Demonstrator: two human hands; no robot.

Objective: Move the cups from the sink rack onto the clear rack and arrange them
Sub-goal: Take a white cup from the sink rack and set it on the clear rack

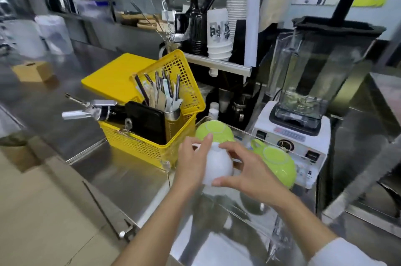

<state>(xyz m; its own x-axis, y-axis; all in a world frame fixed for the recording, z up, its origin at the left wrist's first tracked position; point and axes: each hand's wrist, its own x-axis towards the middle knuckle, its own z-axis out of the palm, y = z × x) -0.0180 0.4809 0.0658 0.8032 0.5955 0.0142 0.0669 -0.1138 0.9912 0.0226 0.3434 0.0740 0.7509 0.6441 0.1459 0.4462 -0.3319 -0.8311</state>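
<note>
A white cup (217,165) is held upside down between both hands over the clear rack (245,216). My left hand (193,161) wraps its left side, index finger up near the base and handle. My right hand (245,168) pinches it from the right, thumb at the rim, fingers at the base. Two lime-green cups lie upside down on the clear rack: one (214,131) just behind the white cup, the other (277,161) to its right with its handle pointing left. The sink rack is not in view.
A yellow basket (152,142) with cutlery, a black holder and metal tools stands left of the rack. A blender (303,114) on a white base sits to the right. Stacks of paper cups (219,33) stand behind. The steel counter (121,176) runs on the left.
</note>
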